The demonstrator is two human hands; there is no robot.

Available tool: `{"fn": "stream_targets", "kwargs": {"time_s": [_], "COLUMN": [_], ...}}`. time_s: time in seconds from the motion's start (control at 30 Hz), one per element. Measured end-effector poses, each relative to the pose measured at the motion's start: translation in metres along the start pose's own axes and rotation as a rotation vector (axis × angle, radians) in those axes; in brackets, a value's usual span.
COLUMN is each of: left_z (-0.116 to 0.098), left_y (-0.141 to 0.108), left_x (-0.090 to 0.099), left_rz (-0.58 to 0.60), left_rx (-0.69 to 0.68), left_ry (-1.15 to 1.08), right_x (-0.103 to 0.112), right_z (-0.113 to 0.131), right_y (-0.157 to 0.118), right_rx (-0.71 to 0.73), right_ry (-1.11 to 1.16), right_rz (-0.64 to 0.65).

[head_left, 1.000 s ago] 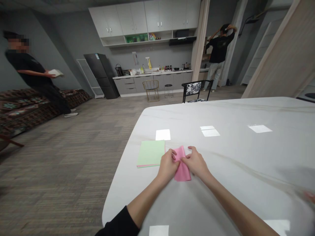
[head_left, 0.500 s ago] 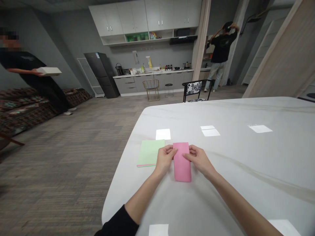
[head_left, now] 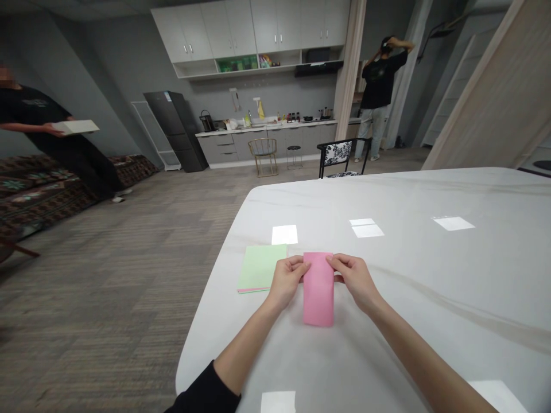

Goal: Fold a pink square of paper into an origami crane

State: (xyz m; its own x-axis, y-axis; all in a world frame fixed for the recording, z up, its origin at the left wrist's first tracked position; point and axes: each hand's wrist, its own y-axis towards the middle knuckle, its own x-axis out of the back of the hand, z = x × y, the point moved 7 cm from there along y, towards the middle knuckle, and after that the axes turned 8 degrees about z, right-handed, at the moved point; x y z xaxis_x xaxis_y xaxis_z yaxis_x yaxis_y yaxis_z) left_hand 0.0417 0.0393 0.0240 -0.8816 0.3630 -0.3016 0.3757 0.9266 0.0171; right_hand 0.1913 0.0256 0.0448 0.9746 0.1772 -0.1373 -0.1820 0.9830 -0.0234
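A pink paper (head_left: 318,295), narrow and upright in shape, is held between my two hands above the white table. My left hand (head_left: 287,278) pinches its upper left edge, thumb in front. At the upper right corner, my right hand (head_left: 353,278) grips the same paper with its thumb on the front and fingers behind. A stack of square paper, light green (head_left: 262,267) on top with pink and green edges below, lies on the table just left of my left hand and is partly covered by it.
The white table (head_left: 408,206) has a rounded left edge and shows bright light reflections. Beyond it stand a black chair (head_left: 338,154) and a gold chair (head_left: 263,150). One person (head_left: 41,115) at the left holds a white box (head_left: 75,127); another person (head_left: 381,83) stands at the back right.
My right thumb has moved up and outward to the paper's upper right corner. The pink paper sits slightly lower and straighter. The person at the back right has lowered the head slightly.
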Motion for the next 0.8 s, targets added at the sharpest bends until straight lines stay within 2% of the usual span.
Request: {"fn": "stream_targets", "kwargs": {"time_s": [0.43, 0.8], "left_z": [-0.0012, -0.0042], "left_y": [-0.0014, -0.0039], "left_x": [-0.0005, -0.0035], "left_rz": [0.003, 0.015], "left_rx": [0.010, 0.014], "left_ry": [-0.027, -0.027], "right_x": [0.0054, 0.0094], "right_z": [-0.0040, -0.0048], "right_y": [0.0017, 0.0038], "right_rx": [-0.016, 0.025], "right_ry": [0.034, -0.019], "right_rz": [-0.034, -0.069]}}
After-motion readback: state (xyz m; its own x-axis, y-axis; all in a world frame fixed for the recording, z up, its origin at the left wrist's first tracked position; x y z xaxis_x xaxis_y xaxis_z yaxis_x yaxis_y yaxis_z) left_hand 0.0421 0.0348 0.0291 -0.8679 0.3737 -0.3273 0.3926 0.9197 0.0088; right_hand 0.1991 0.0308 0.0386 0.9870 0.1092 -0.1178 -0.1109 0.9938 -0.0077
